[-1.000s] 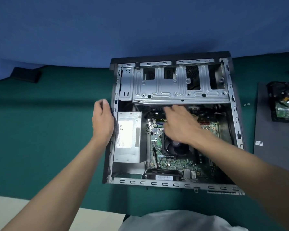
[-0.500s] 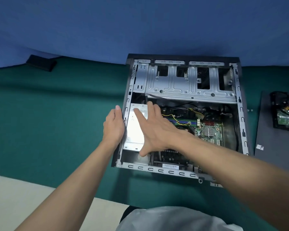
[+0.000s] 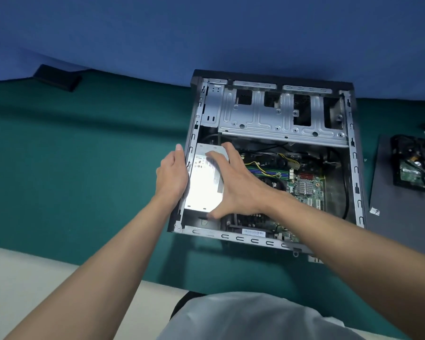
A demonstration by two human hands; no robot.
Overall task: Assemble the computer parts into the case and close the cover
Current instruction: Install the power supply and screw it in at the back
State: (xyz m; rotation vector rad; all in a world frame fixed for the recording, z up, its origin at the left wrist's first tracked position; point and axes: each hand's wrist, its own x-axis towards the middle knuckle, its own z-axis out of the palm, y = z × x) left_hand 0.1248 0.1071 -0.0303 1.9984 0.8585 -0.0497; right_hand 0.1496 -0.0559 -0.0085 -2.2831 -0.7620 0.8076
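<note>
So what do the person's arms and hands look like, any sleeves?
The left arm and right arm are bare, no sleeves in view. The left hand and right hand show no gloves, rings or watch. A light grey garment shows below.

A green cloth (image 3: 84, 180) is lying spread out, running back to a blue backdrop (image 3: 206, 33). A flat black box (image 3: 57, 77) is lying far left on the cloth, just beside the backdrop. A cream strip (image 3: 35, 278) is showing along the near left
</note>
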